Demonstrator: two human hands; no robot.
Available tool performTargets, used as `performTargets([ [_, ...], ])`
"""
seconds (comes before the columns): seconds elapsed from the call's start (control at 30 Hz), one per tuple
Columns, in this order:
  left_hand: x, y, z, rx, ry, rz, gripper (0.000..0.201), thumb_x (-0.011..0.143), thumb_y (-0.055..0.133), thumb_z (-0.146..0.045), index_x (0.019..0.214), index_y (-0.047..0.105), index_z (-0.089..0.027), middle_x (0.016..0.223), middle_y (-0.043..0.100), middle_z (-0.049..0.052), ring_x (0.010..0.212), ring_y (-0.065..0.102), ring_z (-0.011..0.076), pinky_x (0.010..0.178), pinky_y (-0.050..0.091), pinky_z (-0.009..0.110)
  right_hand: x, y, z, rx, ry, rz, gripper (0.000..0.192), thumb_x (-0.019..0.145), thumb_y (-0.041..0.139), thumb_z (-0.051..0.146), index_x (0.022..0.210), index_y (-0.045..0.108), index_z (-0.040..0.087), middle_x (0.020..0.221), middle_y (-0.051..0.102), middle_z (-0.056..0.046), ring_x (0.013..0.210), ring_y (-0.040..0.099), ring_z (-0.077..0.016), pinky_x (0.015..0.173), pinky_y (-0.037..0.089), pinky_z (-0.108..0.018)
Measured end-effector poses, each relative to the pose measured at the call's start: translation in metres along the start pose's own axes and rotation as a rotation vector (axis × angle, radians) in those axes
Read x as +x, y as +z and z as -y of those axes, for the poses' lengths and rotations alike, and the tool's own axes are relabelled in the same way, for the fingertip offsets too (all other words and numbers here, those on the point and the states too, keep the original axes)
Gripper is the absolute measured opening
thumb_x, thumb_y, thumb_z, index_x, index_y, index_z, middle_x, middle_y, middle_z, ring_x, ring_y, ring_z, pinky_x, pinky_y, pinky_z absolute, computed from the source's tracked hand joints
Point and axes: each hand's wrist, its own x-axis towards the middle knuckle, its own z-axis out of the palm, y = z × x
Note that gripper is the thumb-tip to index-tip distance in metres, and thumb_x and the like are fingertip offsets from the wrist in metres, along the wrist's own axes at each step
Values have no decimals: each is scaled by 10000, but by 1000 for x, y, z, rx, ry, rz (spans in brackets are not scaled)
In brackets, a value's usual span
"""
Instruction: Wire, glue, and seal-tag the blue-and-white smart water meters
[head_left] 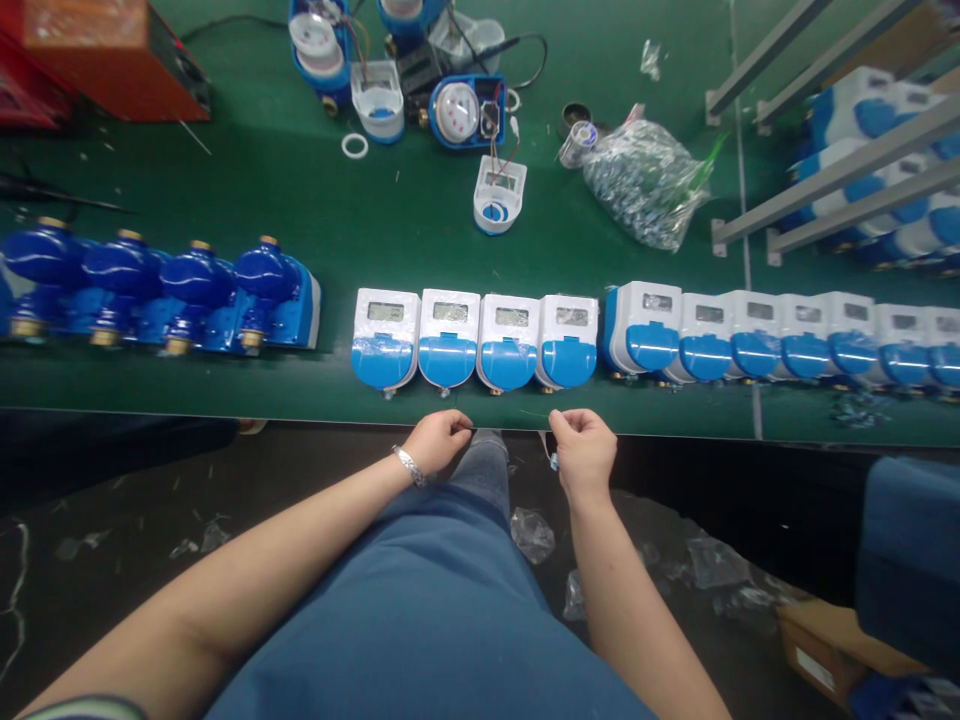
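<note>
With both hands at the near edge of the green table (pixel 300 200), the left hand (pixel 437 440) and right hand (pixel 581 450) each curl their fingers into a pinch on something too fine to identify, so keep them level below the four nearest meters (pixel 480 340).

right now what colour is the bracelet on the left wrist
Silver, a metal band on the left wrist, shown best in the head view.

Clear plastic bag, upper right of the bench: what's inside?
The clear plastic bag holds many small shiny pieces, too small to identify. A small roll lies against its left end. Whatever is beneath it is covered.
</note>
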Motion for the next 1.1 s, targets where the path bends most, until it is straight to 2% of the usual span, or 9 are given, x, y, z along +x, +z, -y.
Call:
performTargets([
  [0.1, 2, 3, -1, -16, -11, -5, 181, 708, 522, -224, 842, 628, -166, 781, 659, 37, 731, 595, 153, 705, 444, 260, 0, 4, 0, 29, -19, -22, 222, 622, 613, 359, 589, 537, 152, 464, 432, 64, 437, 363, -73, 458, 306, -209],
  [0.23, 7, 8, -5, -81, -50, 3, 241, 710, 515, -206, 930, 589, -140, 709, 618, 17, 612, 560, 124, 627, 431, 245, -1, 9, 4, 43, -32, -57, 243, 654, 590, 386, 607, 528, 157, 497, 463, 51, 464, 392, -84, 481, 331, -217],
  [0.33, 14, 13, -10, -143, -64, -25, 355, 706, 515, -178, 1054, 519, -107, 645, 576, -10, 549, 524, 106, 597, 413, 236, -2, 14, 6, -47, -80, -64, 227, 677, 565, 374, 606, 517, 164, 494, 454, 48, 472, 398, -93, 498, 339, -226],
  [0.43, 24, 20, -15, -222, -76, -51, 448, 696, 519, -155, 1134, 450, -88, 586, 540, -40, 509, 499, 98, 570, 397, 229, -2, 18, 5, -184, -187, -87, 202, 691, 535, 335, 574, 481, 178, 485, 411, 51, 485, 392, -101, 521, 335, -233],
  [0.53, 33, 25, -19, -342, -96, -68, 378, 680, 534, -145, 1054, 493, -108, 541, 519, -58, 466, 476, 88, 527, 375, 220, -3, 17, 3, -289, -279, -110, 184, 697, 514, 303, 565, 458, 187, 495, 396, 48, 499, 391, -107, 541, 330, -239],
  [0.7, 42, 33, -25, -462, -164, -55, 52, 692, 531, -166, 736, 548, -145, 538, 528, -44, 394, 441, 62, 443, 337, 205, -4, 9, 1, -358, -323, -94, 196, 707, 503, 283, 546, 434, 194, 498, 397, 43, 503, 390, -111, 547, 324, -242],
  [0.8, 44, 37, -30, -578, -232, -7, 134, 750, 487, -224, 666, 542, -136, 535, 525, -26, 352, 426, 54, 385, 306, 201, -5, 6, 2, -383, -334, -88, 193, 709, 502, 280, 546, 441, 196, 498, 399, 42, 505, 393, -114, 548, 324, -244],
  [0.9, 45, 39, -34, -722, -284, 40, 207, 792, 453, -260, 676, 559, -125, 524, 516, -21, 342, 425, 48, 369, 301, 194, -6, 6, 4, -366, -328, -82, 201, 714, 503, 295, 549, 449, 195, 498, 401, 41, 503, 395, -114, 548, 327, -245],
  [1.1, 49, 41, -40, -1030, -384, 124, 185, 795, 496, -258, 711, 568, -109, 524, 496, -23, 367, 429, 34, 384, 313, 170, -6, 6, 7, -289, -258, -84, 222, 717, 524, 333, 562, 474, 183, 497, 405, 44, 495, 401, -106, 547, 329, -240],
])
